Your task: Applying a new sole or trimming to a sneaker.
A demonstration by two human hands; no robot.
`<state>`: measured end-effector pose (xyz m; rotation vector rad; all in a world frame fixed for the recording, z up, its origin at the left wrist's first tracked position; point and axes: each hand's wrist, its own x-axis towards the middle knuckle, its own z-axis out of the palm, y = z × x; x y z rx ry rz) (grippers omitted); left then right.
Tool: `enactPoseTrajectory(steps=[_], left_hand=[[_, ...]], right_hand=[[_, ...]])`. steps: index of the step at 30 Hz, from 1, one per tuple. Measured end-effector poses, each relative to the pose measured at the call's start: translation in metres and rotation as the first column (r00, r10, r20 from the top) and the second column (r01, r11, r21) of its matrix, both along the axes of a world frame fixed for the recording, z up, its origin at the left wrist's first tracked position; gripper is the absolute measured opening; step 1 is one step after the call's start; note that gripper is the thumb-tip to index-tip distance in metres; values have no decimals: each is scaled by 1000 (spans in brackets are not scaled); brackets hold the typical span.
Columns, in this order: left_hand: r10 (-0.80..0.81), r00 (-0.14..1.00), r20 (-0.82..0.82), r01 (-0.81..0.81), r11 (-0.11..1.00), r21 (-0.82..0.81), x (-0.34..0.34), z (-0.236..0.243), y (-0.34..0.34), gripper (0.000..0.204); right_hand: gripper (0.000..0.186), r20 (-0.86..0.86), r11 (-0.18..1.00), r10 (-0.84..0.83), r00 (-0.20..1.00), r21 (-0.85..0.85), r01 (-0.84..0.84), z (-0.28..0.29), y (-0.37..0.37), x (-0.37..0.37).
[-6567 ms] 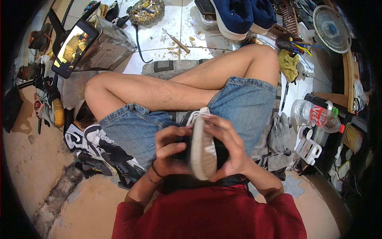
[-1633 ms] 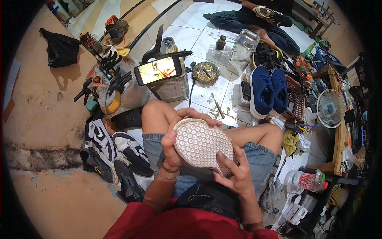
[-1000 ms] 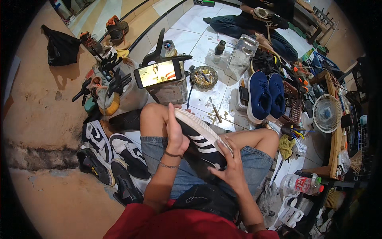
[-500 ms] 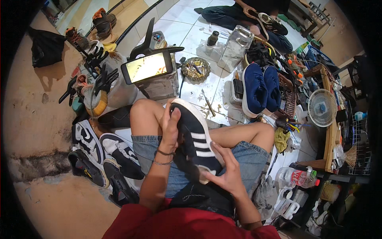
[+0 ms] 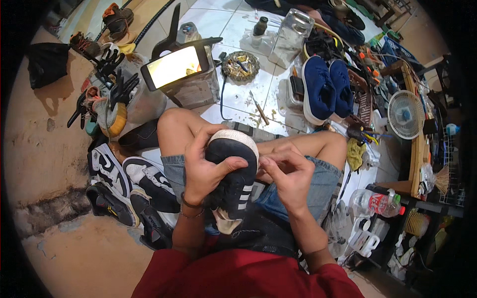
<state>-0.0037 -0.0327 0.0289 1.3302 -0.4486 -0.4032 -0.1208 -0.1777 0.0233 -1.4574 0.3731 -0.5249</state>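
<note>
A black sneaker with white side stripes and a pale sole is held over my lap, its toe pointing away from me. My left hand is closed round its left side, with the thumb laid across the upper. Close to the right edge of the sole, my right hand pinches its thumb and forefinger together. Whatever sits in that pinch is too small to make out. On the tiles beyond my legs lies a thin pointed tool with a wooden handle.
A lit phone leans on a box ahead, beside a round bowl of small bits. Blue shoes stand to the right, near a fan and a plastic bottle. More sneakers lie at left. Another person's leg shows at the far side.
The sneaker has turned more upright, toe away from me. My right hand has left its heel end and come up to the sole's right edge, fingers now pinched.
</note>
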Motion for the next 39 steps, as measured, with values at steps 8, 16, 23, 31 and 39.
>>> enactPoseTrajectory(steps=[8,16,23,31,39], left_hand=[[-115,919,377,41,979,200,5,-1,10,65],[-107,930,353,31,977,213,-7,-5,14,65],[-187,870,456,21,938,345,-21,2,2,78],[-247,873,420,26,884,466,-39,5,-7,71],[-434,768,470,85,798,597,-65,4,-36,64]], right_hand=[[31,-57,971,182,982,171,-170,-5,-1,4],[29,-52,985,139,989,-97,-144,6,-2,-6],[32,-57,985,170,984,33,-169,19,-10,-3],[29,-195,926,14,981,-367,-86,36,-12,-21],[25,-414,906,28,910,-374,-198,50,-52,-63]])
